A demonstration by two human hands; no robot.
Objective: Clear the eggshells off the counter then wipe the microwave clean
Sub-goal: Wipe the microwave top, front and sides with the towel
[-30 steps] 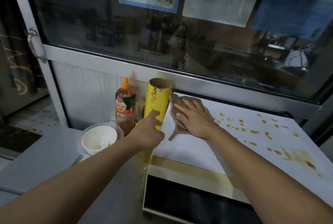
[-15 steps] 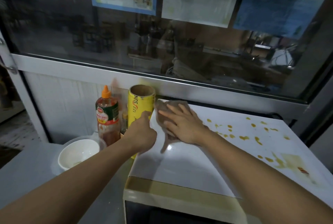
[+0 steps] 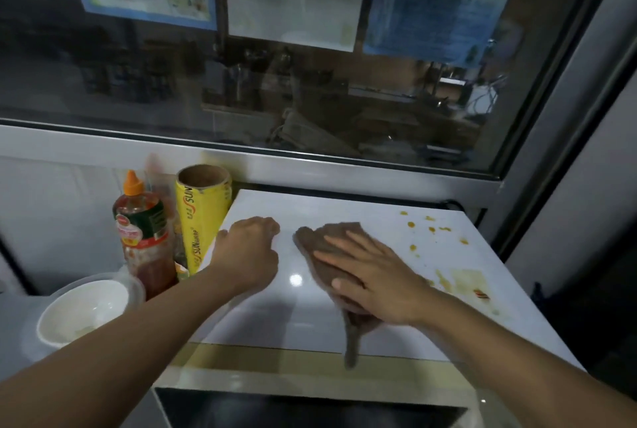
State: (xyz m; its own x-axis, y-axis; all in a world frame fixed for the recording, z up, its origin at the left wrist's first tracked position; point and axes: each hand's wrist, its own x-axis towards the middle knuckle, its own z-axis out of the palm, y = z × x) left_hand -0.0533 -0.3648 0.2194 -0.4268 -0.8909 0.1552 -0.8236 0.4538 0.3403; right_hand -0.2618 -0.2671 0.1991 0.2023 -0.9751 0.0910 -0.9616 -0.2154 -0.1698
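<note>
Nearest the camera, the dark door of the microwave (image 3: 310, 408) runs along the bottom edge, with its white top spreading away behind it. On that top the right hand (image 3: 374, 284) lies flat, fingers straight and spread, pressing a brown cloth (image 3: 322, 243) against the surface; a tail of the cloth hangs toward the front edge. The left hand (image 3: 248, 253) rests on the left part of the top, fingers curled into a loose fist with nothing in it. To the left, on the worktop (image 3: 17, 321), stands a white bowl (image 3: 81, 310). Behind it are a sauce bottle (image 3: 143, 238) with an orange cap and a yellow roll of wrap (image 3: 200, 217), just beside the microwave. Yellow spatters (image 3: 431, 229) dot the far right of the top. No eggshells are in view.
</note>
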